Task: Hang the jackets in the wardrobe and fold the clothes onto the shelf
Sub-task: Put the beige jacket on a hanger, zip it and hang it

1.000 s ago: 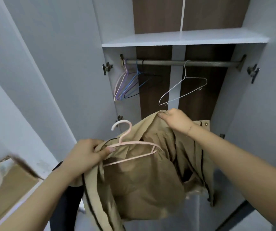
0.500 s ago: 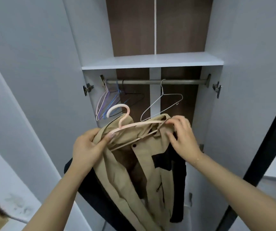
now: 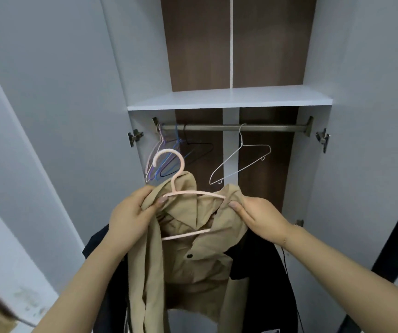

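A flat white board shelf (image 3: 229, 98) spans the open wardrobe across the centre of the frame, its top bare, with dark brown wood-grain back panels (image 3: 195, 44) above and below it. Just under the shelf, a grey-bronze metal hanging rail (image 3: 260, 127) runs from side wall to side wall. At the rail's left end, centre-left of the frame, hangs a bunch of thin wire hangers in pink, blue and black (image 3: 169, 155). A single white wire hanger (image 3: 241, 164) hangs apart from them, near the middle of the rail.
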The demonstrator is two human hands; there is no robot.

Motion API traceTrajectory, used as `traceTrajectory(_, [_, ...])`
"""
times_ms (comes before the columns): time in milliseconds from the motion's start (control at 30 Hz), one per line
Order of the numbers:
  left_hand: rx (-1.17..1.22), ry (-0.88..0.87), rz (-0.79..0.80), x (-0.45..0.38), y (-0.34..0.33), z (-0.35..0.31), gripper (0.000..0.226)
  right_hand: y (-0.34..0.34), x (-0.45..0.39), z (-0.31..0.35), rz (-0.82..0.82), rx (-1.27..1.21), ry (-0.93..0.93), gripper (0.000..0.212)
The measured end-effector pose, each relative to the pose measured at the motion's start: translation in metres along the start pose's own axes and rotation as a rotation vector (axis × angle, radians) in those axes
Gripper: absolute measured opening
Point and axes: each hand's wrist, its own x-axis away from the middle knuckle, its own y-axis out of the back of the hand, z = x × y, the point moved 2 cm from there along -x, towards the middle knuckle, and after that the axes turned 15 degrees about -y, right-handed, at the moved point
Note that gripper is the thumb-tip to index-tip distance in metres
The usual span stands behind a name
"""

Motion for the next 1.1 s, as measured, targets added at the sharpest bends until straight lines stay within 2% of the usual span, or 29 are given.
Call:
traceTrajectory(100, [-0.103, -0.115, 0.113, -0.002, -0.019, -0.009, 0.023, -0.017, 0.005, 0.023, 0.006, 0.099, 0.111, 0.044])
traceTrajectory(167, [-0.026, -0.121, 0.112, -0.006, -0.024, -0.011, 0.014, -0.02, 0.003, 0.028, -0.046, 0.081, 0.084, 0.047])
traceTrajectory(200, [0.094, -0.086, 0.079, -0.009, -0.022, -0.012, 0.009, -0.019, 0.001, 0.027, -0.059, 0.082, 0.054, 0.05])
traceTrajectory(267, [0.321, 0.068, -0.156, -0.011, -0.007, -0.006, 0.032, -0.015, -0.005, 0.017, -0.076, 0.089, -0.027, 0.048])
traceTrajectory(333, [0.437, 0.186, -0.463, -0.008, 0.015, 0.001, 0.028, -0.009, -0.01, 0.001, -0.104, 0.058, -0.16, 0.046])
traceTrajectory(367, [0.425, 0.198, -0.548, -0.004, 0.023, 0.0, 0.026, -0.006, -0.013, -0.007, -0.13, 0.053, -0.21, 0.045])
traceTrajectory(467, [0.328, 0.06, -0.579, 0.015, 0.019, -0.027, 0.016, 0.004, -0.024, -0.01, -0.246, 0.171, -0.213, 0.042])
traceTrajectory(500, [0.306, 0.008, -0.508, 0.021, 0.009, -0.038, 0.011, 0.007, -0.028, -0.006, -0.267, 0.238, -0.204, 0.045])
traceTrajectory(533, [0.255, -0.06, -0.355, 0.025, -0.004, -0.048, 0.008, 0.01, -0.032, -0.001, -0.278, 0.296, -0.198, 0.046])
traceTrajectory(600, [0.157, -0.197, 0.148, 0.039, -0.04, -0.054, 0.019, 0.012, -0.033, 0.008, -0.293, 0.367, -0.168, 0.047])
traceTrajectory(633, [0.161, -0.169, 0.369, 0.046, -0.053, -0.049, 0.028, 0.014, -0.033, 0.012, -0.305, 0.382, -0.142, 0.048])
traceTrajectory(667, [0.196, -0.075, 0.486, 0.05, -0.057, -0.039, 0.034, 0.017, -0.031, 0.015, -0.319, 0.39, -0.116, 0.051])
traceTrajectory(700, [0.26, 0.024, 0.483, 0.05, -0.055, -0.029, 0.033, 0.019, -0.028, 0.018, -0.328, 0.392, -0.088, 0.056])
traceTrajectory(733, [0.3, 0.096, 0.386, 0.048, -0.047, -0.02, 0.028, 0.021, -0.024, 0.021, -0.328, 0.386, -0.058, 0.064])
traceTrajectory(767, [0.253, 0.109, 0.204, 0.042, -0.035, -0.012, 0.023, 0.023, -0.021, 0.023, -0.325, 0.382, -0.036, 0.072])
traceTrajectory(800, [0.144, 0.082, 0.046, 0.034, -0.023, -0.005, 0.022, 0.026, -0.02, 0.025, -0.327, 0.371, -0.027, 0.078])
traceTrajectory(833, [0.014, 0.031, -0.037, 0.024, -0.015, 0.0, 0.029, 0.03, -0.02, 0.025, -0.333, 0.344, -0.02, 0.081])
traceTrajectory(900, [-0.194, -0.082, 0.009, 0.003, -0.01, 0.003, 0.049, 0.037, -0.023, 0.029, -0.345, 0.244, 0.008, 0.078])
traceTrajectory(933, [-0.219, -0.084, 0.081, -0.007, -0.012, 0.004, 0.05, 0.04, -0.026, 0.031, -0.349, 0.183, 0.026, 0.074])
traceTrajectory(967, [-0.2, -0.061, 0.092, -0.015, -0.012, 0.005, 0.042, 0.045, -0.03, 0.031, -0.338, 0.119, 0.037, 0.07])
traceTrajectory(1000, [-0.182, -0.032, 0.056, -0.025, -0.011, 0.006, 0.03, 0.05, -0.035, 0.031, -0.31, 0.047, 0.034, 0.068])
traceTrajectory(1100, [-0.243, -0.013, -0.122, -0.051, -0.004, 0.011, 0.035, 0.064, -0.051, 0.026, -0.204, -0.191, 0.024, 0.063])
